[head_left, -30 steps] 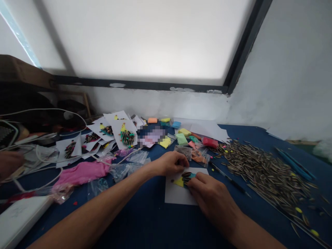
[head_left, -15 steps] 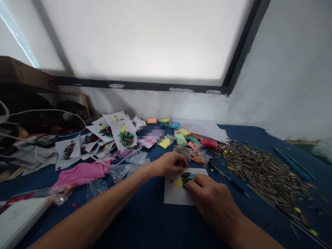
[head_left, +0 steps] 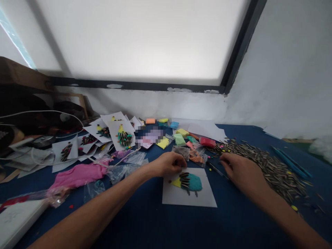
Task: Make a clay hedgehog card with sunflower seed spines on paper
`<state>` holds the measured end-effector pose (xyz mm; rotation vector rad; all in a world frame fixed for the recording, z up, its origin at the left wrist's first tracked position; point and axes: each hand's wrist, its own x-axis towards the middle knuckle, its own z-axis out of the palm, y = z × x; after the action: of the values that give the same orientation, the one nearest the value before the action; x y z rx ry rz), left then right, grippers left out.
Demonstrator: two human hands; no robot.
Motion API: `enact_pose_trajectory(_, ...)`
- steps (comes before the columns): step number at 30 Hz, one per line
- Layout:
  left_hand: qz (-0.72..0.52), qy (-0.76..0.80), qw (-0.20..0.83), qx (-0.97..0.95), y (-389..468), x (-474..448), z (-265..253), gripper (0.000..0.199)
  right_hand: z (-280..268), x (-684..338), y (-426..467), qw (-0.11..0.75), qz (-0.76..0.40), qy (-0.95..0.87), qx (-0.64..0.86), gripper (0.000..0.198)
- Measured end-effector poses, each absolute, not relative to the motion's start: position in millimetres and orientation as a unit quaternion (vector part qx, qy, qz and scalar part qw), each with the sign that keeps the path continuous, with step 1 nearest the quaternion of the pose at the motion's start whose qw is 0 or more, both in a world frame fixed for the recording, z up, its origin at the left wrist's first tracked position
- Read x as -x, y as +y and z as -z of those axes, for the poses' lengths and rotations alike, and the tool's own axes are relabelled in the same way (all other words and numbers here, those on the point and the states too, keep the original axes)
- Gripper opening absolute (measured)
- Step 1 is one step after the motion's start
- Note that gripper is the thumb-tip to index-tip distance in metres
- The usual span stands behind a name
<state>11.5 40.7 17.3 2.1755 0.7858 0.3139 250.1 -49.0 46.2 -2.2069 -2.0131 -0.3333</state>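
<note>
On the blue table lies a white paper card (head_left: 207, 200) bearing a clay hedgehog (head_left: 195, 182), with a yellow head, a teal body and small dark feet. Several striped sunflower seeds (head_left: 184, 181) stick in the clay just behind the head. My left hand (head_left: 172, 163) rests at the card's top edge with its fingers curled closed; anything inside them is hidden. My right hand (head_left: 242, 171) is over the near-left side of a sunflower seed heap (head_left: 275, 173), thumb and fingers brought together. What they pinch, if anything, is too small to make out.
A pen (head_left: 217, 170) lies between card and heap, and blue tweezers (head_left: 292, 162) at the right. Clay packets, including a red one (head_left: 207, 142), sit behind. Finished cards (head_left: 121, 135), pink clay (head_left: 80, 175) and a white cable (head_left: 44, 111) crowd the left.
My right hand has left the clay hedgehog and moved right to the seed heap, uncovering the teal body and feet. My left hand stays at the card's top edge.
</note>
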Motion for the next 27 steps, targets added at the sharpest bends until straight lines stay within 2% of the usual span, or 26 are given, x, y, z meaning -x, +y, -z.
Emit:
enact_pose_trajectory(6,-0.131,0.311,0.376,-0.863,39.9,-14.2,-13.6,0.023,-38.6,-261.7,-43.6,0.051,0.097,-0.664,0.739,0.022)
enact_pose_trajectory(14,-0.133,0.312,0.37,-0.865,39.7,-13.5,-13.6,0.024,-33.5,-262.6,-38.5,0.058,0.073,-0.685,0.723,0.02)
enact_pose_trajectory(21,-0.132,0.31,0.386,-0.859,39.8,-13.8,-13.4,0.022,-38.1,-255.8,-40.2,0.16,0.043,-0.696,0.698,0.022)
enact_pose_trajectory(27,-0.141,0.299,0.397,-0.856,41.0,-12.0,-11.5,0.022,-40.0,-222.1,-56.1,0.218,-0.111,-0.757,0.606,0.018)
